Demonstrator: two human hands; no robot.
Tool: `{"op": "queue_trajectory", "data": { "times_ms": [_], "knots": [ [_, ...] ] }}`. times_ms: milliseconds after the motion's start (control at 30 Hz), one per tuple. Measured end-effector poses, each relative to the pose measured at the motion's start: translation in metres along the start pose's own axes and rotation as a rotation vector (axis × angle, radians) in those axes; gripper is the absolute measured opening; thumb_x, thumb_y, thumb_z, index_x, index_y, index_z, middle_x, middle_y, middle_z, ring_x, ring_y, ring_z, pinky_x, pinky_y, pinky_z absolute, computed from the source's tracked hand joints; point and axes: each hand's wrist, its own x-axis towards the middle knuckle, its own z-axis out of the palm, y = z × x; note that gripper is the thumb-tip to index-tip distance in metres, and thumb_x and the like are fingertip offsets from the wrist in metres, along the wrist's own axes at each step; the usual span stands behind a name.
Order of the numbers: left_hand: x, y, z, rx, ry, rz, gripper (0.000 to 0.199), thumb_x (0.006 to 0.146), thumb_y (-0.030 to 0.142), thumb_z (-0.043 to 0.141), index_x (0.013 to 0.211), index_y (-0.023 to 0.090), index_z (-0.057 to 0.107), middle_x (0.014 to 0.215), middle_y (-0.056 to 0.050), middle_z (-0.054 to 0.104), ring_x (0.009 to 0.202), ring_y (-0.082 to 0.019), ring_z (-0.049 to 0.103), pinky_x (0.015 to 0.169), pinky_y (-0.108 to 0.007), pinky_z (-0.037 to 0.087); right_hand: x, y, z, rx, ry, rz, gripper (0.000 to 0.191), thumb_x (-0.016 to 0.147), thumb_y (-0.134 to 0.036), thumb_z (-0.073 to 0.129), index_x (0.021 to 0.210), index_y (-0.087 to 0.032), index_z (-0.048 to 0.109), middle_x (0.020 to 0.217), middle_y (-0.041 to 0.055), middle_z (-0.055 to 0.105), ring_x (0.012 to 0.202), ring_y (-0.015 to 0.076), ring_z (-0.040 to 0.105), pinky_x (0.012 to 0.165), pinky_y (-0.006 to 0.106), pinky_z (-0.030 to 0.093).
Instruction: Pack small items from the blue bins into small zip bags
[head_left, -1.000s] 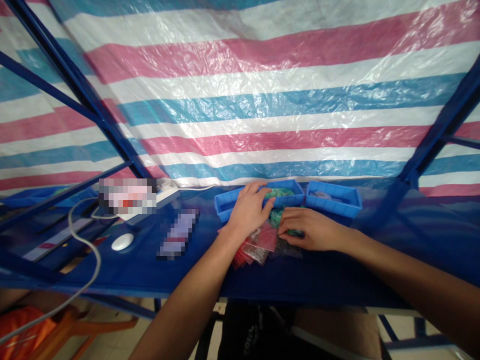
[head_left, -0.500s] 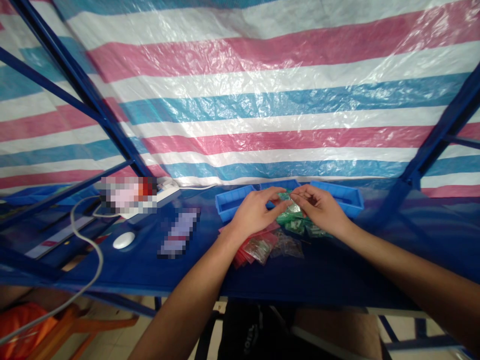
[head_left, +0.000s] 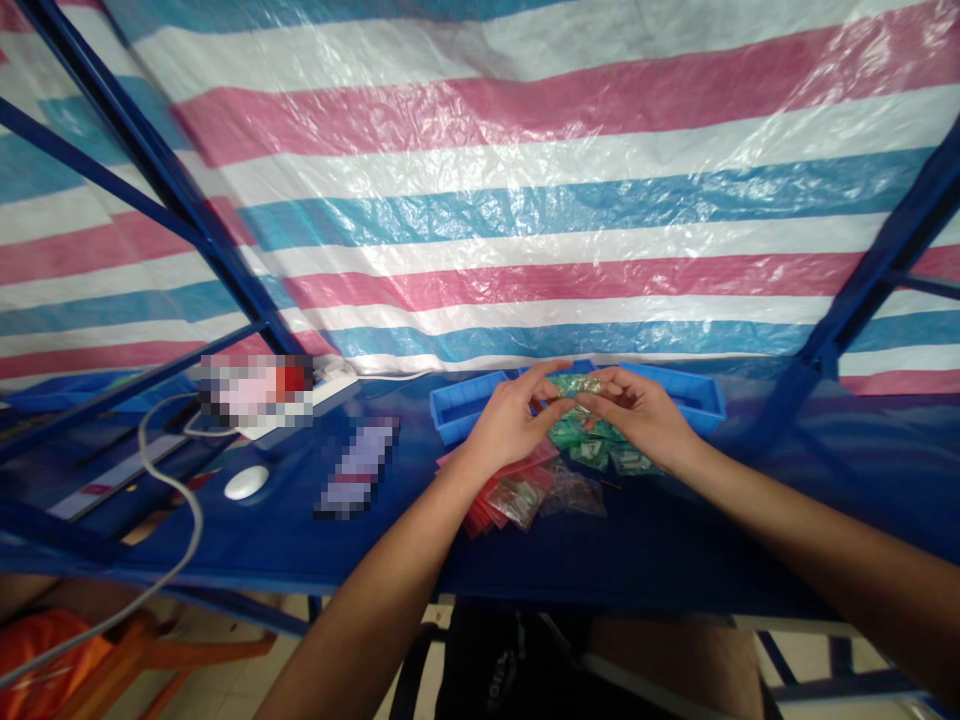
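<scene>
Between my hands is a small green plastic bag (head_left: 576, 384), its upper part shiny. My left hand (head_left: 519, 412) pinches its left side with thumb and fingers. On the other side my right hand (head_left: 637, 408) has thumb and fingertips closed on the same bag. More green bags (head_left: 589, 452) lie on the blue table just beneath. Red bags (head_left: 491, 498) are piled below my left wrist, and clear bags (head_left: 574, 492) with small dark contents lie beside them. What is inside the held bag is too small to tell.
Blue bins stand behind my hands: one at left (head_left: 454, 410), one at right (head_left: 697, 398), another partly hidden between. Farther left are a blurred-out phone (head_left: 358, 468), a white mouse (head_left: 247, 482), a power strip (head_left: 300, 408) and a cable (head_left: 196, 520). Blue frame posts flank the table.
My fingertips have come closer together, with the left thumb now near the right thumb. The green bag lies flatter between them.
</scene>
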Motion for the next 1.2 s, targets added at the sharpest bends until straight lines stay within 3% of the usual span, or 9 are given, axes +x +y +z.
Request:
{"op": "queue_trajectory", "data": {
  "times_ms": [133,233,300,433,600,767,933,1067,1200],
  "knots": [
    [-0.002,0.006,0.0,0.056,0.012,0.058,0.042,0.107,0.037,0.06,0.147,0.024,0.06,0.115,-0.008,0.076,0.102,-0.023,0.074,0.096,-0.04,0.06,0.002,0.007,-0.003,0.091,0.013,0.034,0.038,0.079,-0.046,0.092,0.105,-0.027,0.072,0.093,0.0,0.077,0.082,0.0198,0.072,0.074,0.034,0.061],
    [-0.004,0.01,0.0,0.15,0.036,0.127,0.046,0.101,0.043,0.069,0.143,0.026,0.064,0.147,-0.013,0.063,0.135,-0.029,0.062,0.114,-0.046,0.054,0.003,0.009,-0.003,0.158,0.04,0.078,0.044,0.077,-0.042,0.095,0.111,-0.026,0.072,0.098,-0.0001,0.077,0.075,0.0153,0.069,0.069,0.03,0.058],
    [-0.004,0.01,0.001,0.215,0.041,0.171,0.046,0.097,0.044,0.074,0.14,0.027,0.067,0.153,-0.013,0.058,0.144,-0.03,0.055,0.121,-0.049,0.049,0.002,0.008,-0.001,0.207,0.065,0.102,0.05,0.073,-0.04,0.097,0.115,-0.026,0.073,0.101,-0.0004,0.077,0.068,0.0119,0.065,0.064,0.028,0.055],
    [-0.003,0.005,0.001,0.253,0.025,0.241,0.033,0.103,0.041,0.067,0.132,0.026,0.072,0.139,-0.011,0.068,0.134,-0.027,0.062,0.118,-0.048,0.05,0.0,0.001,0.001,0.265,0.074,0.13,0.047,0.072,-0.039,0.099,0.111,-0.024,0.076,0.11,0.0023,0.076,0.07,0.0108,0.064,0.057,0.024,0.05],
    [0.0,0.003,-0.001,0.221,0.031,0.256,0.028,0.107,0.036,0.06,0.127,0.022,0.074,0.125,-0.01,0.076,0.12,-0.024,0.07,0.11,-0.042,0.055,-0.002,-0.004,0.002,0.239,0.022,0.192,0.039,0.077,-0.044,0.095,0.105,-0.021,0.081,0.1,0.0064,0.079,0.08,0.0173,0.071,0.061,0.025,0.054],
    [-0.002,0.006,-0.002,0.155,0.095,0.2,0.027,0.109,0.034,0.057,0.125,0.023,0.075,0.122,-0.008,0.079,0.114,-0.023,0.074,0.106,-0.04,0.057,-0.004,-0.006,0.002,0.213,-0.012,0.23,0.046,0.09,-0.062,0.078,0.108,-0.02,0.081,0.088,0.0092,0.078,0.081,0.0221,0.074,0.055,0.027,0.054],
    [-0.002,0.006,0.001,0.125,0.168,0.181,0.026,0.107,0.034,0.06,0.124,0.022,0.075,0.122,-0.008,0.08,0.111,-0.023,0.076,0.104,-0.039,0.059,-0.005,-0.002,0.001,0.067,-0.074,0.174,0.04,0.085,-0.055,0.086,0.108,-0.024,0.077,0.072,-0.0018,0.07,0.055,0.0121,0.054,0.05,0.026,0.04],
    [-0.003,0.008,0.001,0.121,0.186,0.177,0.026,0.107,0.033,0.061,0.126,0.022,0.074,0.12,-0.008,0.079,0.11,-0.022,0.076,0.102,-0.038,0.06,-0.005,0.003,0.001,0.065,-0.058,0.142,0.034,0.083,-0.053,0.088,0.093,-0.023,0.075,0.06,-0.0064,0.057,0.051,0.0101,0.046,0.049,0.026,0.033],
    [-0.005,0.014,-0.001,0.168,0.139,0.214,0.032,0.105,0.036,0.062,0.133,0.022,0.07,0.137,-0.012,0.07,0.13,-0.025,0.067,0.113,-0.043,0.055,-0.003,0.003,0.0,0.197,0.003,0.201,0.035,0.08,-0.048,0.092,0.089,-0.021,0.073,0.065,-0.0057,0.057,0.05,0.0078,0.045,0.046,0.024,0.031]
  ]
}}
